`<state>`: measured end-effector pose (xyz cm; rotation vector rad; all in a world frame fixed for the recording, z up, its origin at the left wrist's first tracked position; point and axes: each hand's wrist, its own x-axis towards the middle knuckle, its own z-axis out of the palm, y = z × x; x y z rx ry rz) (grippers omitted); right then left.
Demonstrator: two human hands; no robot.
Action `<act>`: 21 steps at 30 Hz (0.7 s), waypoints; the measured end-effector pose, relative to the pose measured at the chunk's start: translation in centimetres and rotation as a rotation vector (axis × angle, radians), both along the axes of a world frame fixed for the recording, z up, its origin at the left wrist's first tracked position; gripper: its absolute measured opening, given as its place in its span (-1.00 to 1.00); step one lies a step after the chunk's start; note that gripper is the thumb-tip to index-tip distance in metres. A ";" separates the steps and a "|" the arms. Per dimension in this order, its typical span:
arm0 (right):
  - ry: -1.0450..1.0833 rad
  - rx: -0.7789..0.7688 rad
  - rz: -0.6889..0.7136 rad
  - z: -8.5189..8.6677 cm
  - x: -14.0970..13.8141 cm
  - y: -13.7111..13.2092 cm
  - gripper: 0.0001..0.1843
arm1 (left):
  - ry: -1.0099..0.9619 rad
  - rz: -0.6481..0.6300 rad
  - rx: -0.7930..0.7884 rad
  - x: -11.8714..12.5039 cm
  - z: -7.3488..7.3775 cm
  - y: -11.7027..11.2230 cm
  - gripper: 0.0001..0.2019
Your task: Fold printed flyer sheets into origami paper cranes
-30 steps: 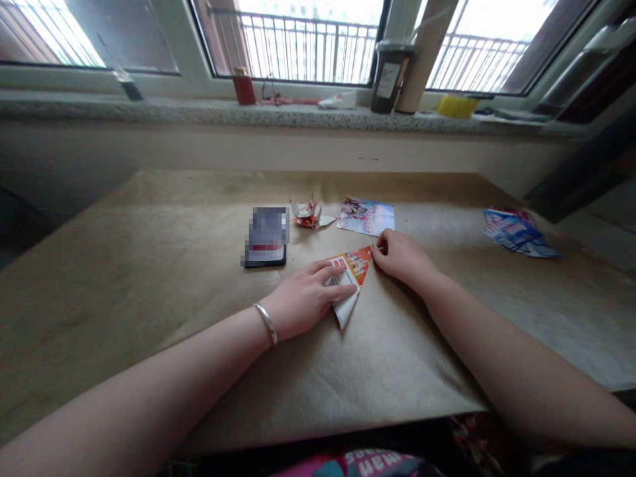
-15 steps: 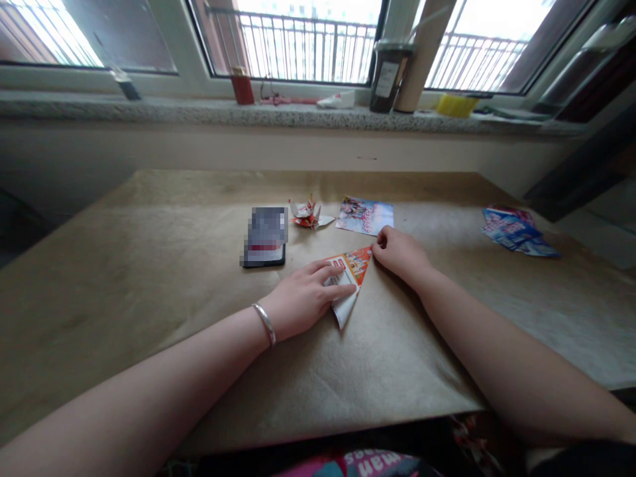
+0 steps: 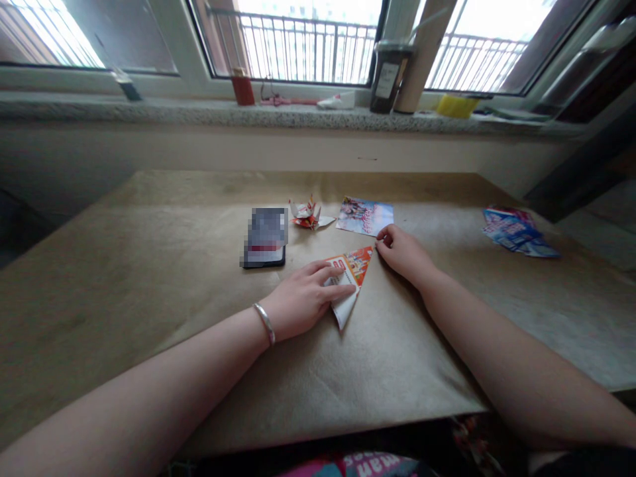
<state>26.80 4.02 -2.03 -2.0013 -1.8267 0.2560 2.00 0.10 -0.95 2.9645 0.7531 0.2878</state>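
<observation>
A folded piece of printed paper [image 3: 361, 267], orange with white parts, lies on the table as a pointed triangle. My left hand [image 3: 304, 297], with a silver bangle at the wrist, rests flat on it, fingers stretched out and holding it down. Just past the paper's upper right corner is my right hand [image 3: 403, 253], its fingers curled in and closed. A small gap shows between its fingertips and that corner, and no object is visible in them. Behind the paper stands a folded paper crane [image 3: 307, 215] in red and white, with a pale pointed wing towards the right.
A blurred-out phone [image 3: 265, 238] lies left of the crane. A printed picture sheet [image 3: 365, 216] is behind my right hand, and several blue cards [image 3: 519, 232] are fanned at the far right. A dark lidded cup [image 3: 390, 79] stands on the windowsill [image 3: 179, 114].
My right hand has shifted slightly right, off the paper's corner, and its curled fingers have changed shape a little. The left hand and the paper stay in place.
</observation>
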 end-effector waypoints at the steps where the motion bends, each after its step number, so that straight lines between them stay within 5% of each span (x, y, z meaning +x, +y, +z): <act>1: 0.019 0.020 0.030 0.0 0.1 -0.1 -0.83 | -0.002 0.004 -0.005 0.0 0.0 0.0 -0.62; 9: 0.019 0.148 0.611 0.5 -0.8 -1.3 -0.87 | -0.040 0.018 -0.031 -0.3 -0.1 0.2 -0.61; 21: 0.077 0.058 0.853 0.9 -0.3 -1.5 -0.89 | -0.153 -0.020 -0.090 -0.5 -0.3 0.4 -0.66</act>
